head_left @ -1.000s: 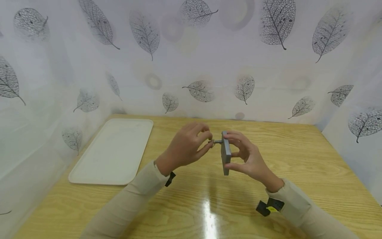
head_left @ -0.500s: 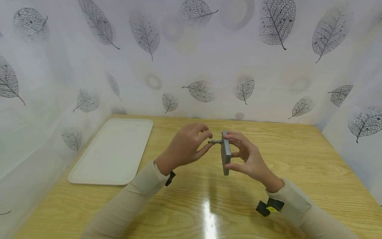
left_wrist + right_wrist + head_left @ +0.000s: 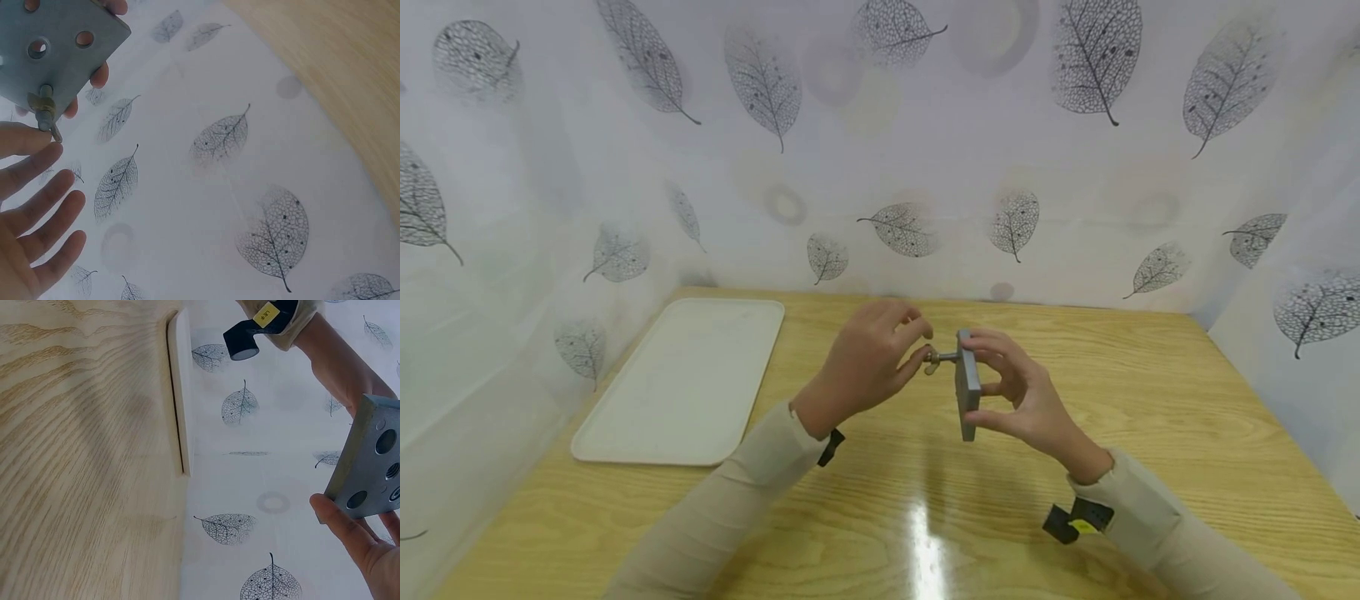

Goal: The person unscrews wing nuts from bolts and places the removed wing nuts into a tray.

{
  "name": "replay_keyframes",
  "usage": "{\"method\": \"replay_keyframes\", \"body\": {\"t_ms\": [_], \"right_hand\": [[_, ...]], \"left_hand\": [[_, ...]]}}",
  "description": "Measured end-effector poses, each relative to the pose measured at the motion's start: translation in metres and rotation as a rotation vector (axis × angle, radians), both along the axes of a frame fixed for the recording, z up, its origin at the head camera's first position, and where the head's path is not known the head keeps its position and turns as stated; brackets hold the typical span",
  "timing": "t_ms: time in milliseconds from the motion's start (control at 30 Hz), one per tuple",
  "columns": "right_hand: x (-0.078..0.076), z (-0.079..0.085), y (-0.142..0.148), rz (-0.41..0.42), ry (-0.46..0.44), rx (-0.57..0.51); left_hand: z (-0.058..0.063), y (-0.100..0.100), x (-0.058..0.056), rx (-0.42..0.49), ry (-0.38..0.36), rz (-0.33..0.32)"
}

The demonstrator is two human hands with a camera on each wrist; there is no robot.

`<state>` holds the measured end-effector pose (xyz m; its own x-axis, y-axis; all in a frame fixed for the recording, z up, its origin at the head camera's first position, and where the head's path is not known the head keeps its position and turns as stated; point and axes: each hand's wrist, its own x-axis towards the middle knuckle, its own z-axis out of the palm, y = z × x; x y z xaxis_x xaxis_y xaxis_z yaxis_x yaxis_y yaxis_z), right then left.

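Observation:
My right hand (image 3: 1030,392) holds a thick grey metal plate (image 3: 967,392) on edge above the table, thumb and fingers on its edges. Round holes show in the plate (image 3: 62,40) in the left wrist view. From its left face a bolt (image 3: 949,357) sticks out, carrying a brass-coloured wing nut (image 3: 932,365). Beside that nut is my left hand (image 3: 861,358), its thumb touching the nut's side. A gap shows between thumb and index finger in the head view. The other fingers of the left hand (image 3: 37,219) are spread and loosely bent.
At the left of the wooden table (image 3: 1112,392) lies a white tray (image 3: 685,383). A pale curtain (image 3: 940,150) printed with leaves hangs around the back and sides. Each wrist wears a black band; the right one's camera (image 3: 1062,523) juts toward the table.
The wing nut has turned on the bolt, its wings now at another angle. My left fingers have lifted slightly and opened apart at the nut. The right hand and plate have stayed still.

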<state>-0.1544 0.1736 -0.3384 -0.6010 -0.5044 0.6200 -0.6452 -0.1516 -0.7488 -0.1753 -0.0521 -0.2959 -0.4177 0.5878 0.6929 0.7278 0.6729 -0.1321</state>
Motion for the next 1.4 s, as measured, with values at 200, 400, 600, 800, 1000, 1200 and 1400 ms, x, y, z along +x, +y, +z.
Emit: {"method": "replay_keyframes", "body": {"t_ms": [200, 400, 600, 800, 1000, 1200, 1400], "right_hand": [[-0.0002, -0.0009, 0.0007, -0.007, -0.014, 0.010], [0.0001, -0.0002, 0.0000, 0.001, -0.002, 0.004], [0.0003, -0.0016, 0.0007, -0.018, -0.030, 0.025], [0.0006, -0.0020, 0.0006, -0.027, -0.048, 0.041], [0.0002, -0.0012, -0.0009, -0.003, -0.005, 0.007], [0.0002, -0.0010, -0.0011, -0.005, -0.013, 0.003], [0.0006, -0.0009, -0.0011, -0.003, -0.012, 0.006]], "left_hand": [[-0.0013, 0.0004, 0.0010, -0.006, 0.009, -0.071], [-0.0047, -0.0019, 0.0029, -0.021, -0.068, -0.093], [-0.0076, -0.0025, 0.0034, -0.038, -0.108, -0.104], [-0.0055, -0.0018, -0.0002, -0.030, -0.076, -0.093], [-0.0012, -0.0014, -0.0038, -0.014, -0.063, -0.048], [-0.0025, -0.0030, -0.0038, -0.010, -0.063, 0.000], [-0.0055, -0.0041, -0.0001, 0.002, -0.058, -0.071]]}}
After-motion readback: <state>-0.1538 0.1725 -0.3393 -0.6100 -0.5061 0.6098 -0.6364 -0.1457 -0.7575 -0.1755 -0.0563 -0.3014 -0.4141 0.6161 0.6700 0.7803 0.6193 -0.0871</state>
